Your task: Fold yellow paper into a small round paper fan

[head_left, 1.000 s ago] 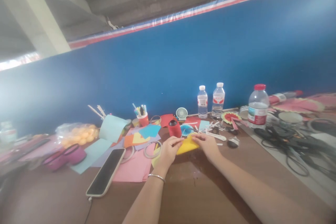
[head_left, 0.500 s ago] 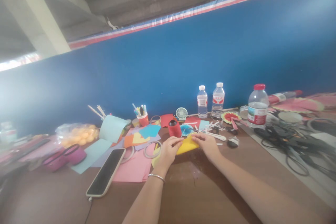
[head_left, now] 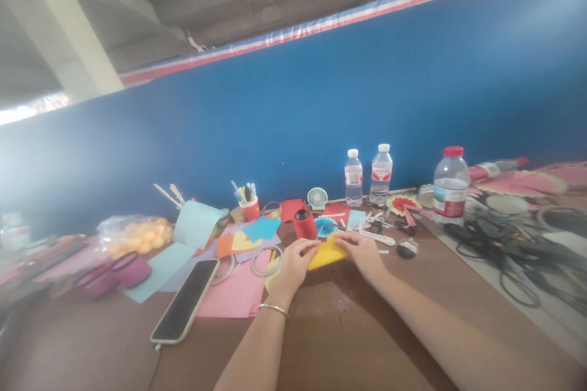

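Note:
A yellow paper (head_left: pixel 327 255) with small folds along its far edge is held between both hands, just above the brown table. My left hand (head_left: pixel 296 261) pinches its left end, thumb and fingers together. At its right end my right hand (head_left: pixel 362 250) closes thumb and fingers on the paper. Directly behind the paper stand a red spool (head_left: pixel 304 225) and a blue pleated paper fan (head_left: pixel 326 227). The fingertips partly hide the yellow paper's upper edge.
A phone (head_left: pixel 186 302) lies left of my hands, beside pink paper (head_left: pixel 232 296) and tape rings. Two water bottles (head_left: pixel 353 178) and a red-capped bottle (head_left: pixel 451 186) stand behind. Black cables (head_left: pixel 504 256) lie right. A pen cup (head_left: pixel 250 208) stands near the blue wall.

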Demonstrator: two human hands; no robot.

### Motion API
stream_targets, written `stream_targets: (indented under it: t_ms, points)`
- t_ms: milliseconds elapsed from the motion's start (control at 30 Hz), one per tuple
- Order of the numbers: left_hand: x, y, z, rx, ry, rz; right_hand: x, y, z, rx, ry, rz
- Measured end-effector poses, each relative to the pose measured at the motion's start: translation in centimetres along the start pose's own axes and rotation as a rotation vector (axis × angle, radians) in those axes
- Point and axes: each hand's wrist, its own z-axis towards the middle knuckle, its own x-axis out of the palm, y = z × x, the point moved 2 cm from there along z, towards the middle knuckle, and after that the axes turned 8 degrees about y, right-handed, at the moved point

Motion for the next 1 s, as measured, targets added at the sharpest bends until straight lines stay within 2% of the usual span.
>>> stream_targets:
  t_ms: [733, 1000]
  points:
    - [0.1, 0.1, -0.1, -0.002, 0.008, -0.009, 0.0, 0.4, -0.1, -0.007, -0.012, -0.015]
    - [-0.1, 1.3, 0.0, -0.143, -0.052, -0.085, -0.3, -0.1, -0.1, 0.002, -0.125, 0.106]
